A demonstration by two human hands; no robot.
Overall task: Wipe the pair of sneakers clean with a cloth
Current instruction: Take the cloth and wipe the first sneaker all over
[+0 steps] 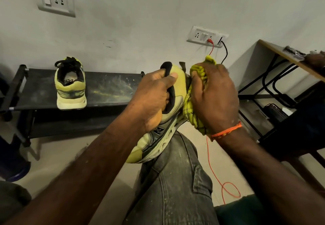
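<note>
My left hand [154, 99] grips a yellow-green sneaker [158, 136] by its black collar, fingers curled inside the opening. The shoe stands heel up, its toe resting on my knee. My right hand [214, 98] holds a bunched yellow checked cloth [193, 108] and presses it against the heel and sole side of that shoe. The second sneaker [71, 84] of the pair stands on a low black rack [109, 91] at the left, heel toward me.
My grey-jeaned knee [175, 180] fills the lower middle. A desk [288, 57] with black metal legs stands at the right. Red and black cables [218, 186] run from a wall socket [205, 35] down to the floor. A blue object [14, 165] sits at the far left.
</note>
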